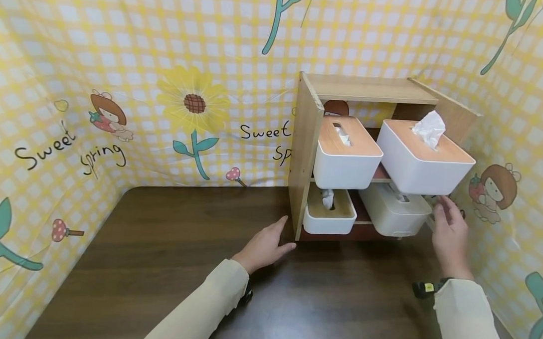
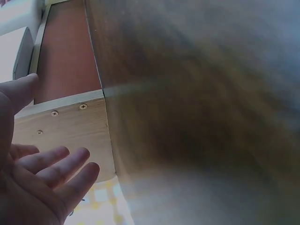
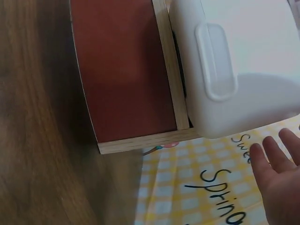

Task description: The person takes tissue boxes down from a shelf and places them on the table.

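Note:
A small wooden shelf (image 1: 306, 155) holds tissue boxes on two levels. Up top are a white box with a wood-look lid (image 1: 343, 167) at left and a larger similar tissue box (image 1: 426, 172) at right, tissue sticking out. Below them sit a smaller white tissue box (image 1: 330, 225) and an all-white tissue box (image 1: 397, 216). My left hand (image 1: 263, 246) is beside the shelf's lower left side, fingers spread, holding nothing; the left wrist view shows the screwed side panel (image 2: 65, 126) by its fingers. My right hand (image 1: 450, 240) is at the lower right box's right side, fingers extended; contact is unclear.
The shelf stands at the right of a dark brown wooden table (image 1: 184, 231). Yellow checked cloth (image 1: 145, 50) with printed flowers and lettering hangs behind and on both sides, close to the shelf's right panel. The upper boxes jut forward over the lower ones.

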`<state>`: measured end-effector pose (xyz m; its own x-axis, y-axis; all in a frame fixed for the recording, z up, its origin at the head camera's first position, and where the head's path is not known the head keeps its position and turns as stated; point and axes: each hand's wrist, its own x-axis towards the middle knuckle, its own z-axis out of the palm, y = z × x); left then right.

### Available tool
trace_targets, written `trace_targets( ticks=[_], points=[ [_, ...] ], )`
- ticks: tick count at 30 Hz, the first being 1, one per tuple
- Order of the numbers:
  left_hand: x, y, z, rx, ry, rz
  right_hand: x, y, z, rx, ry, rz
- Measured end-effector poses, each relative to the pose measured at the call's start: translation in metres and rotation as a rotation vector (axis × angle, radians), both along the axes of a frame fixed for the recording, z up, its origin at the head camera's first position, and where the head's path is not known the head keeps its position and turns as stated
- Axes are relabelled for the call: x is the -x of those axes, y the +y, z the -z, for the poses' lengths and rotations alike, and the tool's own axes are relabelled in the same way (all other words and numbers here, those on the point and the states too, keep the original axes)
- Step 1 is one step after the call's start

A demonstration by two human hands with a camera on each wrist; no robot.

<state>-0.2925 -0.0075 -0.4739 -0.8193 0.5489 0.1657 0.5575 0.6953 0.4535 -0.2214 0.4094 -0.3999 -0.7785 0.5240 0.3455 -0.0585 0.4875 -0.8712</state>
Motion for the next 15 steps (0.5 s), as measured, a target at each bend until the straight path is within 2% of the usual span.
trace_targets(
  ticks=[5, 8, 10, 15],
  points=[
    [0.006, 0.01, -0.002, -0.004, -0.038, -0.018, 0.015, 0.011, 0.005, 0.283, 0.026, -0.121],
    [0.011, 0.016, -0.004, -0.01, -0.061, -0.022, 0.021, 0.018, 0.006, 0.375, 0.026, -0.189],
    [0.015, 0.021, -0.006, -0.014, -0.074, -0.019, 0.024, 0.022, 0.005, 0.343, -0.009, -0.209],
    [0.023, 0.033, -0.011, -0.047, -0.105, -0.013, 0.031, 0.023, 0.0, 0.193, -0.097, -0.169]
  ],
)
